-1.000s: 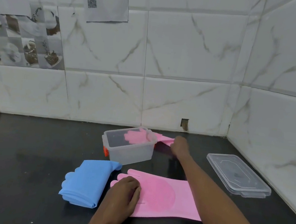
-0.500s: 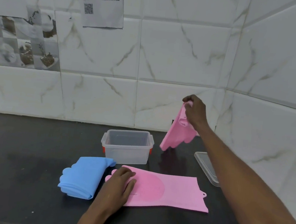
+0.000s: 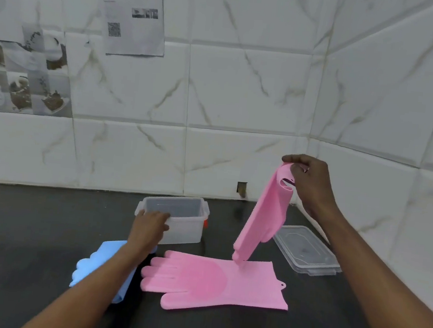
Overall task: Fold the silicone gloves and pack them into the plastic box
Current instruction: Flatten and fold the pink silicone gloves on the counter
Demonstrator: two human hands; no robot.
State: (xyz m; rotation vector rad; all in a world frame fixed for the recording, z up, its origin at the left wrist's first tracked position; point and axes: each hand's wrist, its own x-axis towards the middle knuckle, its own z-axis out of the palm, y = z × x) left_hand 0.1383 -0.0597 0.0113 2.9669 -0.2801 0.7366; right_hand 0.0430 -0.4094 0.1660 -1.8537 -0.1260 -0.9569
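Pink glove [image 3: 262,221], soft, limp, probably grippy: my right hand [image 3: 311,186] pinches its cuff, dangling; left hand [image 3: 148,226] rests unclenched on the box [image 3: 190,230].

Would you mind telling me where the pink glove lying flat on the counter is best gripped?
Probably at the cuff edge of the flat pink glove, coming from the right and above: it lies spread out, fingers pointing left, and the cuff's straight edge with its small loop is clear of the hanging pink glove.
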